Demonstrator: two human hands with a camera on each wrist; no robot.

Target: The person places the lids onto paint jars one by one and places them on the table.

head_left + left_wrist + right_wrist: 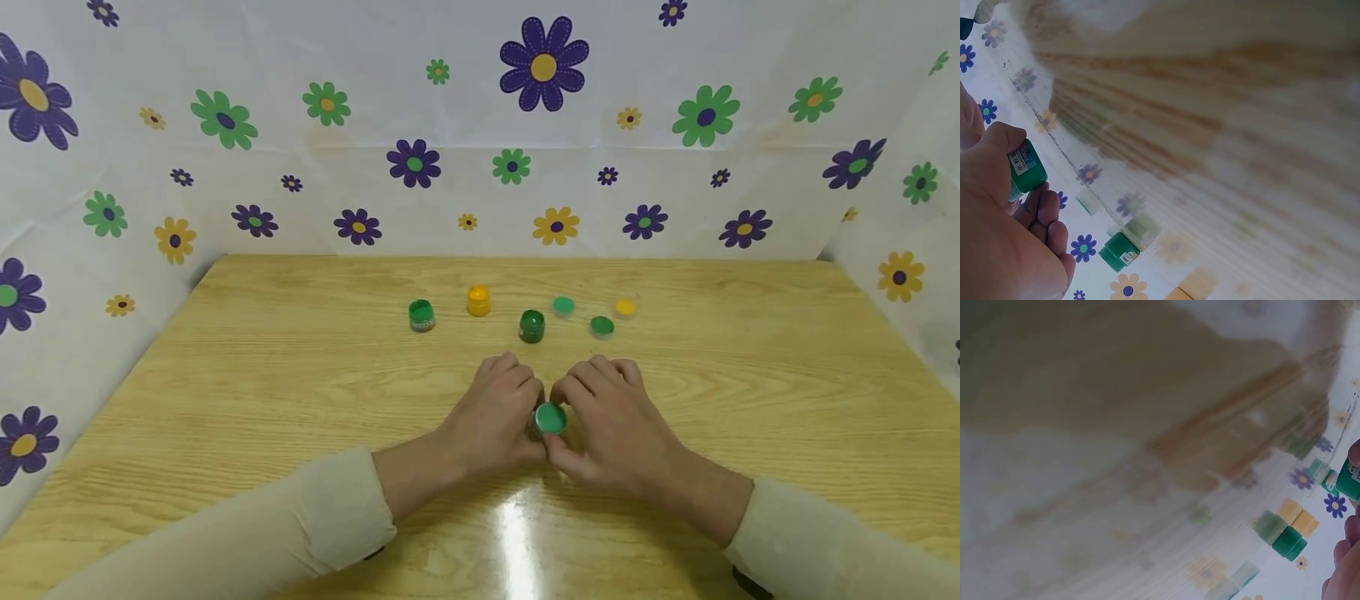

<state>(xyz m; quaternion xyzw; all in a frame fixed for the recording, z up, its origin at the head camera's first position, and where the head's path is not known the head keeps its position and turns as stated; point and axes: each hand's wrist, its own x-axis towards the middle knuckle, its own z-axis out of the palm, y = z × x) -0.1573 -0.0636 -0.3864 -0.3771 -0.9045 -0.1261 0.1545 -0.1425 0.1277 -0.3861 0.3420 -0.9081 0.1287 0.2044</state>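
Note:
Between my two hands is a small green paint jar, its light green lid facing up. My left hand grips the jar from the left; in the left wrist view the thumb lies against the labelled side of the jar. From the right, my right hand pinches at the lid's rim with thumb and curled fingers. Only a part of the jar and of the right hand shows at the edge of the right wrist view.
Beyond the hands stand a green jar, a yellow jar and a dark green jar, all uncovered. To their right lie a light green lid, a darker green lid and a yellow lid. A flowered cloth borders the wooden table.

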